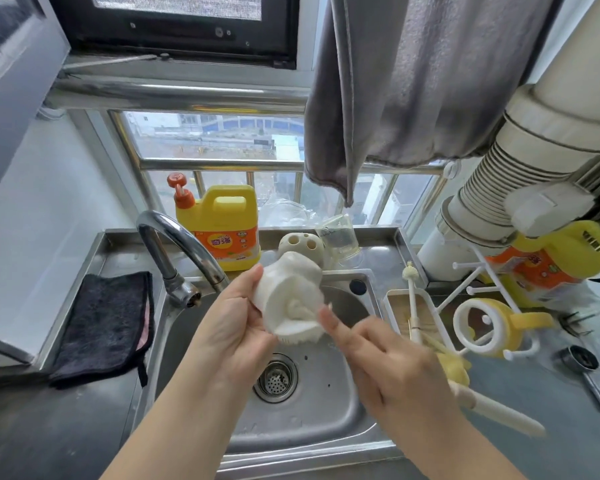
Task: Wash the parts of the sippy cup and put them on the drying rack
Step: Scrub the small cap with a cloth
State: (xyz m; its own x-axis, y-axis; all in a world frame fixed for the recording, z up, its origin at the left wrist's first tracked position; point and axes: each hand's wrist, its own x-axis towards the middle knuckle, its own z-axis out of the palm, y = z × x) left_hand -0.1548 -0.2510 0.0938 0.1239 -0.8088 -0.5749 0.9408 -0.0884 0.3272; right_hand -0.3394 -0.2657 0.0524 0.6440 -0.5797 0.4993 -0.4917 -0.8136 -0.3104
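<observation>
over the steel sink [340, 420], a person's left hand [236, 323] cradles a cream-white cup part [290, 299], fingers curled behind it, holding it above the basin so drips would fall toward the drain [276, 378]. the right hand [388, 358], blurred, has a finger stretched toward the part's lower edge while apparently holding a long-handled brush [492, 410] that trails away from the sink's right side; how tightly it holds is hard to tell. no water shows at the tap [177, 247], which curves over the sink's back left. on the white drying rack [471, 292], right of the sink, a yellow handled ring [492, 327] already hangs, so washing appears partly done. detergent [219, 226] stands behind the sink.
</observation>
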